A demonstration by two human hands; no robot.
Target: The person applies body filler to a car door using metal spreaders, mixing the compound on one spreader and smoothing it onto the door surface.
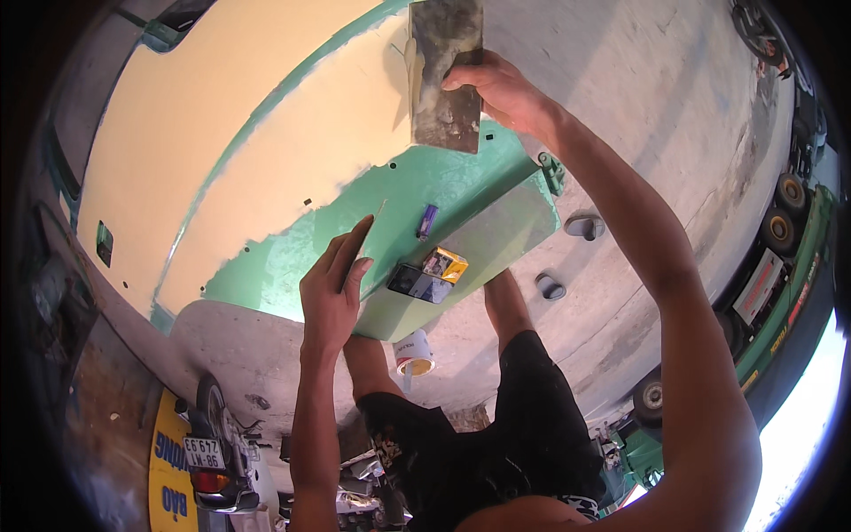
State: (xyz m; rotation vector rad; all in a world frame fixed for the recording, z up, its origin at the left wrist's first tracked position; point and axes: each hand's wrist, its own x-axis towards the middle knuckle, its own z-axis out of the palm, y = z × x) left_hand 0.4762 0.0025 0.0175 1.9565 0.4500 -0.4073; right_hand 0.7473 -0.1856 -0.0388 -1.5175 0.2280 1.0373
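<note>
A large door-like panel (pixel 266 168) lies before me, coated with cream filler over much of its green surface. My right hand (pixel 502 89) grips a dark, stained rectangular board (pixel 448 84) by its right edge, above the panel's far part. In my left hand (pixel 333 288) is a thin flat spreader (pixel 362 232), seen nearly edge-on and raised over the bare green area. On the panel's near part rest a purple lighter (pixel 427 222), a yellow small box (pixel 446 264) and a dark phone (pixel 415 282); the box touches the phone.
A white can (pixel 414 353) with yellowish stuff at its rim stands between my legs. Two dark sandals (pixel 550 285) lie on the concrete floor (pixel 656 115) to the right. A motorbike (pixel 222 452) and a yellow sign (pixel 168 461) are at lower left; a green truck (pixel 784 319) is far right.
</note>
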